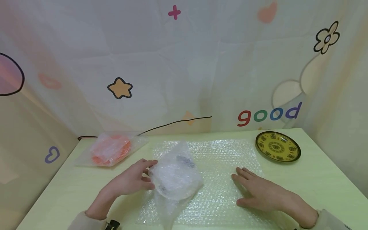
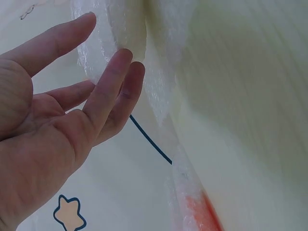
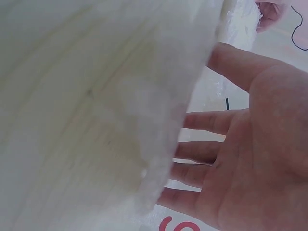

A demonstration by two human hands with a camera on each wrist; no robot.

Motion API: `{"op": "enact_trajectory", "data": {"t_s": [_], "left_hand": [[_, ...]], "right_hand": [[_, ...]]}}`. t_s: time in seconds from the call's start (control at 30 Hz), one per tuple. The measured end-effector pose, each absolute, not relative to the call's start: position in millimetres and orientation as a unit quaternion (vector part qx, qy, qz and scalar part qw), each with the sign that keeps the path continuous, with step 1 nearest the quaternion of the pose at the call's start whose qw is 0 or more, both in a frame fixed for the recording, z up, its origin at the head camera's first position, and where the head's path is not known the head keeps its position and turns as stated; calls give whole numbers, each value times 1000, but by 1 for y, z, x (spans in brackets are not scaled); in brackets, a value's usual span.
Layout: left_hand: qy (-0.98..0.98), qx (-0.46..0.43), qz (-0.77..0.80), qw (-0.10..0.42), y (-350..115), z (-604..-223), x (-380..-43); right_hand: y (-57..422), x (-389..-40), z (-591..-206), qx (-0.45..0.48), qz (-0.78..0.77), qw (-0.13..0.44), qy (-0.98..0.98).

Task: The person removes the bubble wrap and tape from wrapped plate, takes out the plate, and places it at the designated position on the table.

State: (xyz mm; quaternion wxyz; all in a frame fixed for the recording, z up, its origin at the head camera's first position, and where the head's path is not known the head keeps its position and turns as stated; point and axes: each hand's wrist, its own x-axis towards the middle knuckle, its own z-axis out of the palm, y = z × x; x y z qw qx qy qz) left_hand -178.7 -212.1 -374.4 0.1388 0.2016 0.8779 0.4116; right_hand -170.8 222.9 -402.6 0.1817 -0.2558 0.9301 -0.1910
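A round, flat bundle wrapped in bubble wrap [image 1: 176,179] lies left of centre, with one pointed end of the wrap towards the back and another towards the front. What is inside looks whitish and is blurred by the wrap. At the bundle's left edge is my left hand [image 1: 130,179], its fingers spread and slightly bent; in the left wrist view the fingertips [image 2: 120,57] are against or very near the bundle's side. Beneath it spreads a sheet of bubble wrap [image 1: 221,198]. My right hand [image 1: 263,191] is at the sheet's right part, fingers extended and thumb apart, holding nothing.
A yellow-brown patterned plate [image 1: 278,147] with a dark rim lies at the back right of the pale table [image 1: 325,191]. At the back left sits a bubble-wrapped bundle with something orange-pink [image 1: 112,150] inside. A printed curtain [image 1: 184,70] hangs behind the table.
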Motion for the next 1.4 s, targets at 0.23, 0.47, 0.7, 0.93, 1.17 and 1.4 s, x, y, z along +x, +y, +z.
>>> {"op": "enact_trajectory", "data": {"t_s": [0.23, 0.47, 0.7, 0.93, 1.17, 1.4], "left_hand": [[883, 205, 399, 137, -201, -379, -177], [889, 211, 385, 130, -187, -383, -177], [890, 216, 378, 134, -176, -384, -176], [894, 220, 366, 133, -168, -383, -176], [899, 223, 355, 122, -161, -385, -178], [899, 228, 351, 124, -151, -387, -176]], "right_hand": [[222, -170, -403, -253, -191, 182, 931], [222, -171, -403, -259, -191, 178, 930], [222, -172, -403, -268, -190, 174, 928], [222, -171, -402, -267, -188, 175, 929], [221, -171, -399, -254, -197, 182, 929], [221, -171, -400, -254, -196, 188, 928]]}}
